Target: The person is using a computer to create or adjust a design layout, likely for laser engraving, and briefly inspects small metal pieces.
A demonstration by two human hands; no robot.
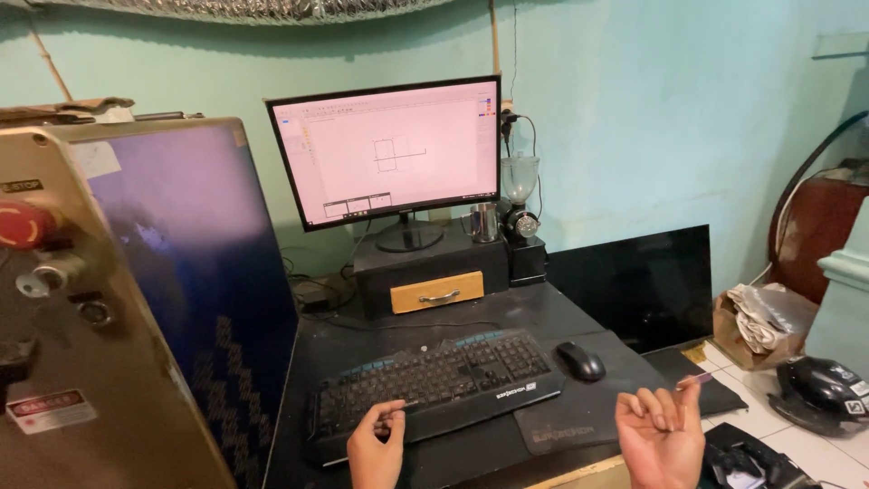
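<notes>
My left hand [376, 445] rests curled, grasping nothing, at the black keyboard [434, 380]; right hand [661, 435] pinches a thin pinkish stick [699, 380]. Typing not begun; black mouse [580, 360] untouched.

1. A dark desk [507, 312] held the things.
2. A black keyboard [433, 380] lay near the front.
3. A black mouse [580, 361] sat on a dark mat [588, 407], just right of the keyboard.
4. A black box with a wooden drawer [433, 272] stood at the far side.
5. Tangled cables [312, 294] lay at the far left.
</notes>
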